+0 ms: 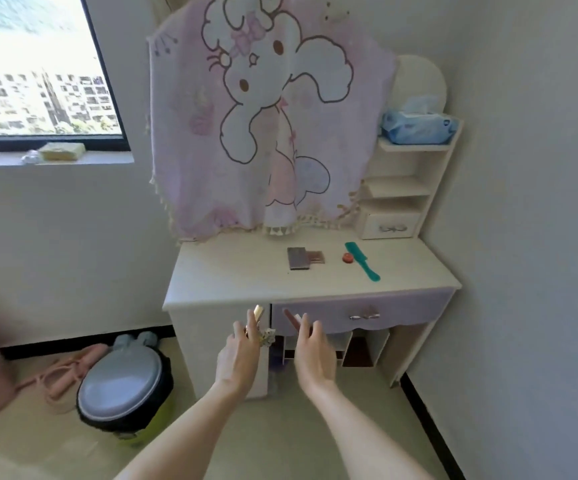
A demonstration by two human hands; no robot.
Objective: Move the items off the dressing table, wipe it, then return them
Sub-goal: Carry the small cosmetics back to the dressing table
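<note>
Matt tabletop (232, 271), plastic comb (362, 261).

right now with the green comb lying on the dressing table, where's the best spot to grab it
Probably by the narrow handle of the green comb, the end nearest the front edge of the dressing table. It lies flat, handle angled toward the person, so pinch its long edges from above. Both hands already hold small items, so one would need freeing first.

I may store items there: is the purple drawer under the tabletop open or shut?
Shut. The purple drawer front sits flush under the edge of the dressing table, with no gap showing and its bow handle untouched.
</note>
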